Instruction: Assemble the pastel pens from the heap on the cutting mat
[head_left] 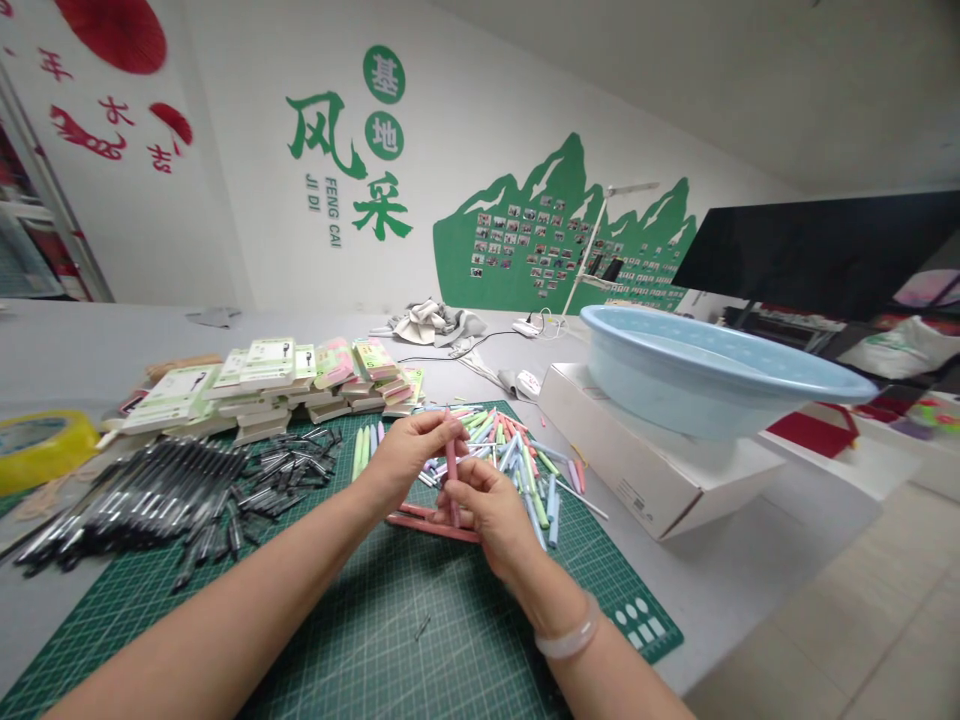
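Both of my hands are closed on one pink pen barrel (451, 465), held nearly upright over the green cutting mat (360, 630). My left hand (412, 448) pinches its upper end. My right hand (484, 505) grips it lower down, with a pale bangle on the wrist. Pink pen parts (435, 528) lie on the mat just below the hands. Behind them spreads a heap of pastel pen parts (529, 470) in blue, green, pink and white. A small thin metallic-looking piece (423, 627) rests on the mat nearer to me.
Black pens (142, 500) and black caps (292, 465) lie to the left, with stacked small boxes (255, 380) behind. Yellow tape (45, 450) sits at far left. On the right, a blue basin (712, 370) rests on a white box (645, 460). Cloths (435, 325) lie at the back.
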